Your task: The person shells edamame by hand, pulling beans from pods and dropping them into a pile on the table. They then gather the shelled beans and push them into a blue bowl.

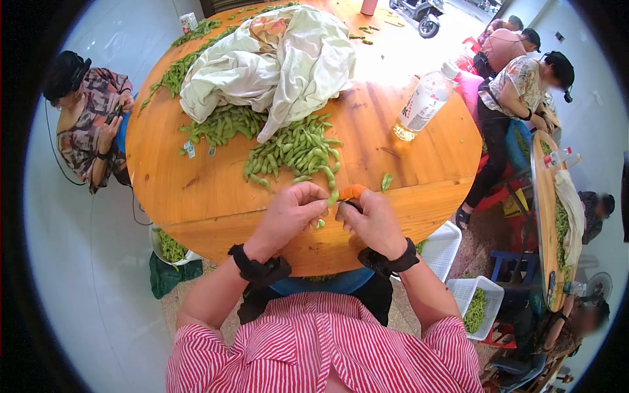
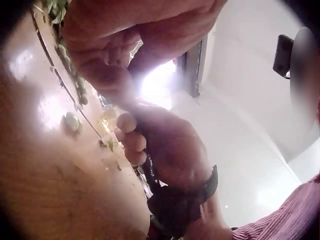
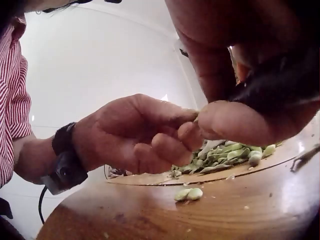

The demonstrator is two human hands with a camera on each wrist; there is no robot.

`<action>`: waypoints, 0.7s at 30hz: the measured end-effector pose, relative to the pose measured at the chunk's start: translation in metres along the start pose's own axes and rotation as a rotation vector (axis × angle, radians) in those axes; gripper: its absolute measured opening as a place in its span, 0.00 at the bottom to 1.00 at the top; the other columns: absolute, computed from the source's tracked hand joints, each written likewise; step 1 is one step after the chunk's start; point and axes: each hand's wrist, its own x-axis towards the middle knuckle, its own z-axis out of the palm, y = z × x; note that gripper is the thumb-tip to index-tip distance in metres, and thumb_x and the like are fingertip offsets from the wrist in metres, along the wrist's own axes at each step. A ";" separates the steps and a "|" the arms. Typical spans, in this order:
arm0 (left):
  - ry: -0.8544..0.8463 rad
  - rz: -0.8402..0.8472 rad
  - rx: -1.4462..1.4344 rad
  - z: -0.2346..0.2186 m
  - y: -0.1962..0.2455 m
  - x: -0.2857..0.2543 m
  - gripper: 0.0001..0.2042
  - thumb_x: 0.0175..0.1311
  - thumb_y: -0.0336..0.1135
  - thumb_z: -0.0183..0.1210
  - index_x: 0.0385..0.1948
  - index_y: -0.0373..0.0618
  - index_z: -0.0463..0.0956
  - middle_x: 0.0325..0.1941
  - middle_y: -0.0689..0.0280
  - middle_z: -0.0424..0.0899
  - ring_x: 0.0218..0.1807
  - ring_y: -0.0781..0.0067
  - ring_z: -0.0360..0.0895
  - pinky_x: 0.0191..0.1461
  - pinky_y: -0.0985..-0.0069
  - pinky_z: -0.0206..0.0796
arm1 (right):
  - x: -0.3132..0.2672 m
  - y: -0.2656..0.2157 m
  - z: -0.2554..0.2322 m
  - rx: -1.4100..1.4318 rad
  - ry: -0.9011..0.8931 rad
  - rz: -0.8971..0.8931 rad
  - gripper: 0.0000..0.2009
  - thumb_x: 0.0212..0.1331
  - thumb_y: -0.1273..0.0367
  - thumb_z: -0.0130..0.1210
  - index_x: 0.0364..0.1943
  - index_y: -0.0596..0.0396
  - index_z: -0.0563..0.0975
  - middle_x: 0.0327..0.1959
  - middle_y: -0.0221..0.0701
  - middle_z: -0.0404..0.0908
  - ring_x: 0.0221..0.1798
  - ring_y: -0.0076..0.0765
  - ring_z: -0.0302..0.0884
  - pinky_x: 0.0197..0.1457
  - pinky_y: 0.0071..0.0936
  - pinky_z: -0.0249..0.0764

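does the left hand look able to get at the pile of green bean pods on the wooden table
Probably yes: the green pod pile lies just beyond the left hand, nothing blocking between them on the wooden table; but that hand pinches one green pod, likely to be released first.

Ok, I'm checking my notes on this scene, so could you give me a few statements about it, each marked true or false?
1. The left hand pinches a green pod. True.
2. The bottle on the table is full to the top. False: only a little liquid shows at its bottom.
3. A crumpled pale cloth lies on the table beside loose green pods. True.
4. The striped shirt is blue and white. False: it is red and white.
5. The table is square. False: its edge is rounded.
6. A white basket on the floor, at the right of the head view, holds green pods. True.
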 end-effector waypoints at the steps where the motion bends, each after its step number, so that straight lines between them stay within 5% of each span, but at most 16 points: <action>1: 0.001 -0.002 -0.002 0.001 -0.002 -0.002 0.08 0.67 0.33 0.58 0.43 0.41 0.78 0.31 0.74 0.80 0.27 0.89 0.71 0.29 0.87 0.64 | -0.001 -0.002 0.001 0.000 -0.002 0.002 0.09 0.61 0.72 0.53 0.39 0.64 0.79 0.24 0.41 0.81 0.25 0.35 0.80 0.31 0.31 0.75; 7: 0.042 0.062 0.054 0.004 -0.013 -0.007 0.10 0.67 0.32 0.58 0.45 0.39 0.79 0.33 0.74 0.81 0.30 0.89 0.73 0.33 0.87 0.65 | -0.001 -0.007 0.000 0.087 -0.015 0.039 0.08 0.60 0.73 0.52 0.37 0.64 0.79 0.23 0.36 0.81 0.23 0.28 0.79 0.28 0.28 0.75; 15: 0.120 0.328 0.459 0.006 -0.008 -0.011 0.10 0.63 0.28 0.59 0.42 0.31 0.79 0.35 0.61 0.85 0.36 0.71 0.81 0.42 0.74 0.72 | -0.001 -0.009 0.003 -0.330 0.063 -0.170 0.07 0.57 0.73 0.55 0.33 0.65 0.76 0.25 0.56 0.76 0.32 0.63 0.78 0.34 0.46 0.74; 19: 0.139 0.450 0.606 0.007 -0.009 -0.011 0.10 0.62 0.27 0.59 0.41 0.31 0.79 0.34 0.57 0.84 0.37 0.67 0.81 0.42 0.72 0.72 | 0.000 -0.006 0.009 -0.410 0.074 -0.192 0.06 0.57 0.73 0.54 0.31 0.65 0.75 0.24 0.55 0.76 0.32 0.63 0.78 0.35 0.49 0.73; 21: 0.146 0.542 0.636 0.005 -0.016 -0.009 0.08 0.63 0.28 0.59 0.39 0.33 0.79 0.32 0.61 0.83 0.33 0.72 0.80 0.38 0.73 0.71 | 0.004 0.010 0.011 -0.390 0.066 -0.284 0.07 0.58 0.74 0.53 0.40 0.63 0.76 0.21 0.47 0.77 0.25 0.53 0.78 0.30 0.38 0.73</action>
